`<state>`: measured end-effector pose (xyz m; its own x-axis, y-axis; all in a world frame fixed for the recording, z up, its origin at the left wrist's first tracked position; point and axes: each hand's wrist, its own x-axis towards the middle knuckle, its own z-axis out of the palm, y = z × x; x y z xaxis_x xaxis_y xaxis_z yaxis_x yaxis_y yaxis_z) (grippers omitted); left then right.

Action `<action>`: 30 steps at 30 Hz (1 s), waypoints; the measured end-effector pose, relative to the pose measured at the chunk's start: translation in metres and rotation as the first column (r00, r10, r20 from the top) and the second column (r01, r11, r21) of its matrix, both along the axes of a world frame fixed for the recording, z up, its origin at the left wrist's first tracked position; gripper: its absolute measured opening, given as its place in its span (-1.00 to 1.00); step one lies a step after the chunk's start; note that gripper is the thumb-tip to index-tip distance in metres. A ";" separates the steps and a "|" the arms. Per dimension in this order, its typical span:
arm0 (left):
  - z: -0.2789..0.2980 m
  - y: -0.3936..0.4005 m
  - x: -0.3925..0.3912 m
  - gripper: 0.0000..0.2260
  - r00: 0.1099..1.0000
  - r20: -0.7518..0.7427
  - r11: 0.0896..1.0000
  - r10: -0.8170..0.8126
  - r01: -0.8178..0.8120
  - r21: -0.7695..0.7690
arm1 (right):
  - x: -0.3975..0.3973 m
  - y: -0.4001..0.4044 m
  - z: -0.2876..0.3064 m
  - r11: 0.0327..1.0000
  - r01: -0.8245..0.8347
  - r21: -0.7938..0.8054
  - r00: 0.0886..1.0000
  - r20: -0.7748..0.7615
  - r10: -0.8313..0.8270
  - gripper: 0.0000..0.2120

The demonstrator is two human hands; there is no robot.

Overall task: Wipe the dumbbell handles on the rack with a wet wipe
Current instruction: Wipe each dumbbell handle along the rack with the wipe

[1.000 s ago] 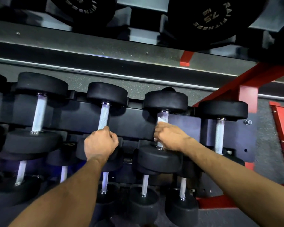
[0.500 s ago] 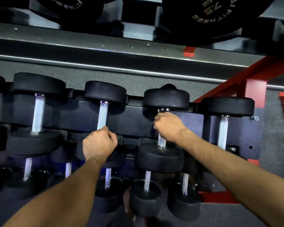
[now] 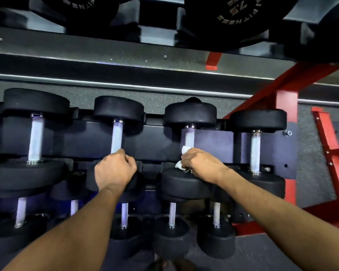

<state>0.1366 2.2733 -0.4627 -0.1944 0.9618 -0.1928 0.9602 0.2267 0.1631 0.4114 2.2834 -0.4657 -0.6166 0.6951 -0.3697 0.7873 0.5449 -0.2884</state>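
Dim gym light from above, glare on chrome handles [image 3: 116, 137], deep shadows under the rack [image 3: 278, 153], wide-angle bending at edges, slight blur

Count recorded: two hands, your left hand [image 3: 115, 171] and your right hand [image 3: 201, 163]. You held one wet wipe [image 3: 184, 150], in the right grip.

The row you gripped carried four whole dumbbells:
- first dumbbell [image 3: 35, 137], left of your left grip;
- second dumbbell [image 3: 116, 136], in your left grip;
- third dumbbell [image 3: 189, 137], under your right grip;
- fourth dumbbell [image 3: 255, 151], right of your right grip.

Below both grips you had five lower handles [image 3: 172, 214] in view. Above both grips you saw two lettered weights [image 3: 239, 14]; a further dark mass at the right edge could not be counted.
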 end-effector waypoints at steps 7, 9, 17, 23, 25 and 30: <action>-0.003 0.000 0.001 -0.82 1.000 -0.011 0.999 0.000 0.001 0.047 | 0.017 -0.024 0.006 0.851 0.525 -0.031 0.820 -0.251 -0.515 -0.76; -0.002 -0.003 0.001 -0.81 1.000 -0.019 0.998 -0.003 0.005 0.067 | 0.026 -0.032 0.011 0.724 0.687 -0.064 0.654 -0.379 -0.655 -0.81; 0.013 -0.011 0.027 -0.82 0.993 0.110 0.999 0.037 -0.042 0.036 | 0.066 -0.049 0.034 0.346 0.845 -0.408 0.101 -0.513 -0.852 -0.79; 0.021 -0.029 0.115 -0.86 0.942 0.333 0.997 -0.024 -0.003 0.081 | 0.106 -0.057 0.041 0.097 0.474 -0.875 -0.365 -0.296 -0.883 -0.83; 0.024 -0.029 0.140 -0.85 0.932 0.360 0.996 -0.043 0.012 0.087 | 0.118 -0.057 0.044 0.059 0.352 -0.934 -0.412 -0.212 -0.886 -0.88; 0.026 -0.027 0.184 -0.83 0.931 0.357 0.996 -0.082 0.067 0.056 | 0.149 -0.059 0.047 0.127 0.133 -0.983 -0.463 -0.175 -0.869 -0.88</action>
